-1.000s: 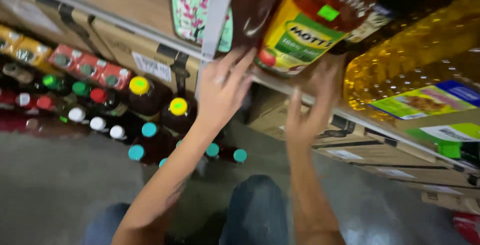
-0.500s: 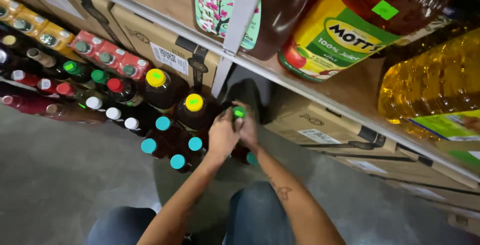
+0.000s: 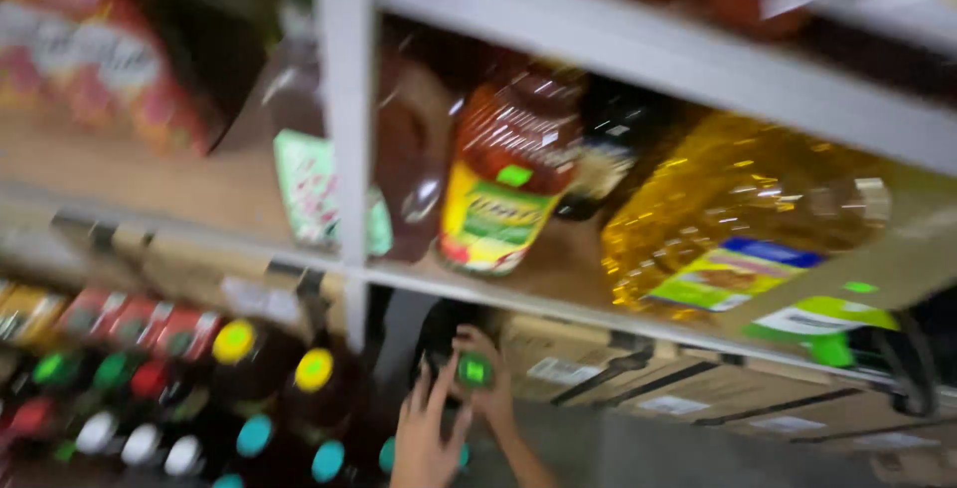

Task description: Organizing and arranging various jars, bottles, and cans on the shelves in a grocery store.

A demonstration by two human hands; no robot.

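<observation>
The view is blurred. At the bottom centre, both hands are on a dark bottle with a green cap (image 3: 475, 369), just below the shelf edge. My left hand (image 3: 429, 438) lies against its left side with the fingers spread upward. My right hand (image 3: 495, 400) wraps it from the right, just under the cap. Left of it on the floor stand several dark bottles, two of them with yellow caps (image 3: 313, 369), others with teal, white, red and green caps.
A wooden shelf (image 3: 150, 189) above holds a big amber juice bottle (image 3: 510, 164), a large yellow oil jug (image 3: 738, 219) and a tall bottle with a pale green label (image 3: 317, 184). A grey upright post (image 3: 349, 129) stands in front. Cardboard boxes (image 3: 618, 373) sit under the shelf.
A second ago both hands were up at the shelf by the juice bottle. They dropped to the green-capped bottle and still hold it. The view has since tilted up and blurred.
</observation>
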